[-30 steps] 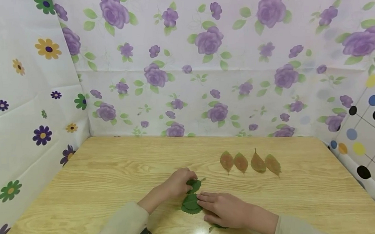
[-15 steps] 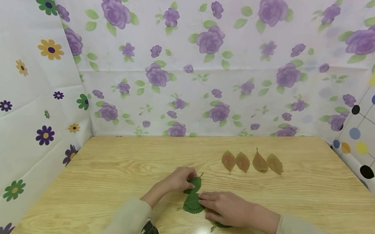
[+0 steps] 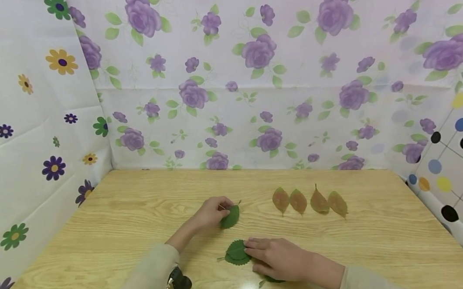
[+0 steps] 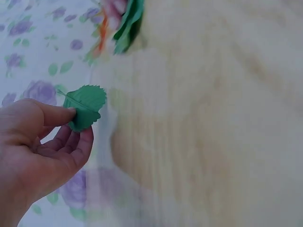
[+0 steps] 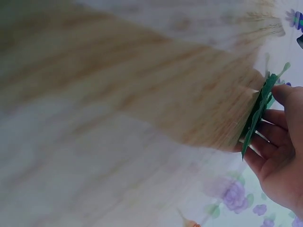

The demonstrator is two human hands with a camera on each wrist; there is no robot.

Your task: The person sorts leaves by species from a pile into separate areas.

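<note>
My left hand (image 3: 212, 213) pinches a green toothed leaf (image 3: 230, 217) between thumb and fingers. In the left wrist view the thumb (image 4: 61, 113) lies on the face of that leaf (image 4: 85, 105), whose stem points up and left. My right hand (image 3: 278, 256) lies palm down with fairly straight fingers. Its fingertips touch the right edge of overlapping green leaves (image 3: 236, 252). Another green leaf (image 3: 273, 280) shows partly from under this hand. The right wrist view has green leaves (image 5: 258, 116) nearly edge-on against the fingertips; how many is hard to tell.
Reddish leaves with green edges stand in a row on the wooden table (image 3: 148, 210): the leftmost leaf (image 3: 280, 199) and the rightmost leaf (image 3: 338, 203) among several. A flowered cloth (image 3: 233, 100) hangs behind. A black camera (image 3: 180, 283) sits at my left wrist.
My left hand has moved away and to the left with its green leaf, apart from the overlapping leaves. The right hand has stayed in place.
</note>
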